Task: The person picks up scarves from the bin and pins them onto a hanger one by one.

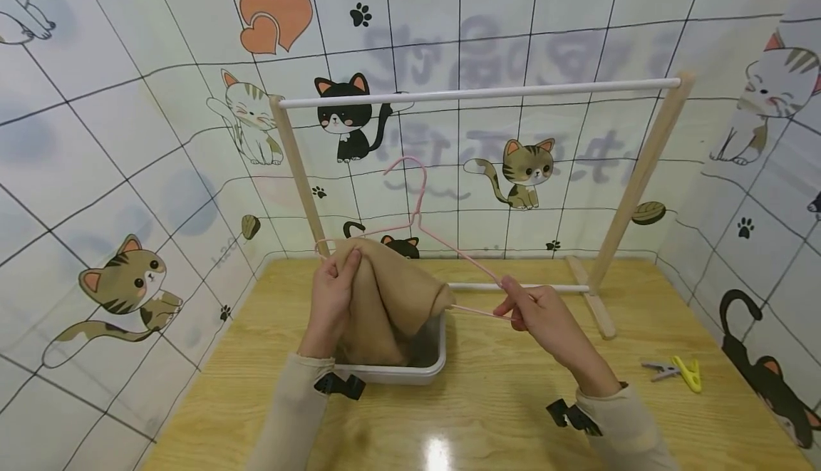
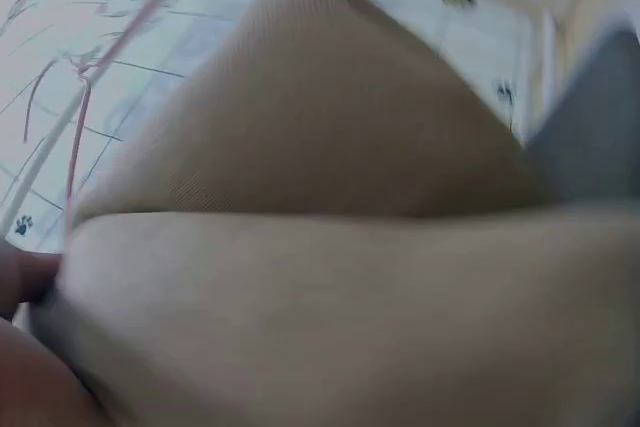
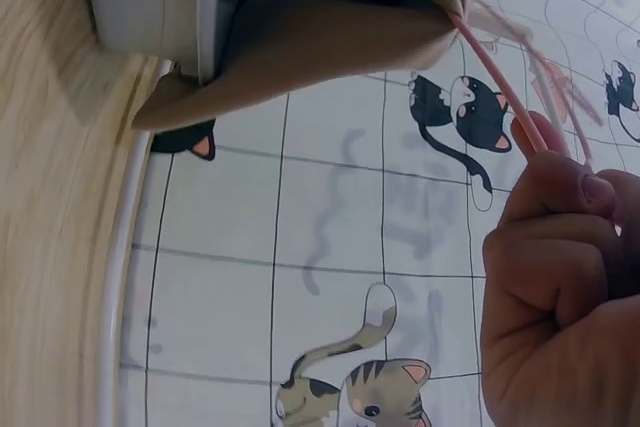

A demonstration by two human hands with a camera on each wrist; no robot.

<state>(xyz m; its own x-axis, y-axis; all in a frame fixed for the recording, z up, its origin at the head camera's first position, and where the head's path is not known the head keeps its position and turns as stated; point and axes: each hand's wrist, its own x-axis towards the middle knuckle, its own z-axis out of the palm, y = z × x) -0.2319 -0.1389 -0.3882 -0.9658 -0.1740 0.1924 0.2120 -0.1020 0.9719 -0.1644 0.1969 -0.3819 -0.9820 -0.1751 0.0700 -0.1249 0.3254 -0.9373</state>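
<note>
Only the left wrist view shows fine ribbing on the brown cloth point(image 2: 330, 117), which the left hand point(image 1: 330, 303) pinches over the tub point(image 1: 410, 373) while the right hand point(image 1: 541, 318) pinches the pink hanger point(image 1: 458, 251).

The head view was bright and evenly lit, with white glare at six o'clock on the bench point(image 1: 513, 400) and soft shadows beside it; grid lines on the wall covering point(image 1: 423, 1) looked bent toward nine o'clock. The left wrist view was hazy, its near cloth point(image 2: 350, 317) blurred, the background pale at eleven o'clock. The right wrist view looked dimmer, the right hand point(image 3: 560, 267) shaded at four o'clock.
</note>
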